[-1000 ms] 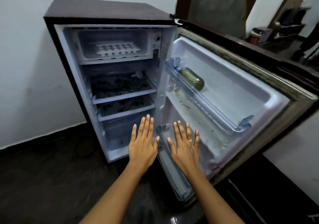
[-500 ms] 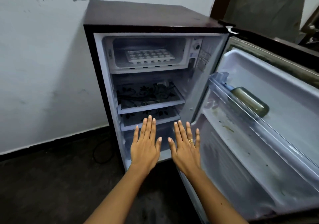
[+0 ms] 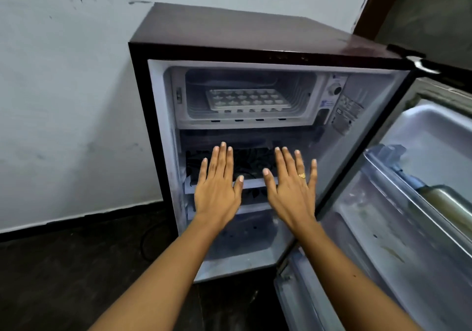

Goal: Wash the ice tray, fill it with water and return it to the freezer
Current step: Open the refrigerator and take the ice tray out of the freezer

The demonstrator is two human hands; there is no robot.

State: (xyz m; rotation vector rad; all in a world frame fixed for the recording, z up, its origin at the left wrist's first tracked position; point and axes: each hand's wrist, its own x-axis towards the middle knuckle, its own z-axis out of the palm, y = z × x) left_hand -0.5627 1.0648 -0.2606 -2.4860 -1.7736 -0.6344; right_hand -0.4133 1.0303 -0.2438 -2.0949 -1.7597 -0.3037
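Note:
A small dark fridge (image 3: pixel 255 32) stands open on the floor. In its freezer compartment (image 3: pixel 245 124) at the top lies a white ice tray (image 3: pixel 246 99) with several cells. My left hand (image 3: pixel 217 190) and my right hand (image 3: pixel 291 190) are held out flat, palms down, fingers straight and spread, in front of the middle shelves and well below the tray. Neither hand holds or touches anything. A ring sits on my right hand.
The fridge door (image 3: pixel 408 203) swings open to the right, with a bottle (image 3: pixel 449 203) in its rail. Patterned shelves (image 3: pixel 255 182) sit behind my hands. A white wall (image 3: pixel 63 101) is at left, dark floor (image 3: pixel 63 279) below, with a cable by the fridge.
The view has moved closer and turned left, so the fridge fills more of the frame. Both flat hands have risen from the lower drawer level to the middle shelves and spread apart.

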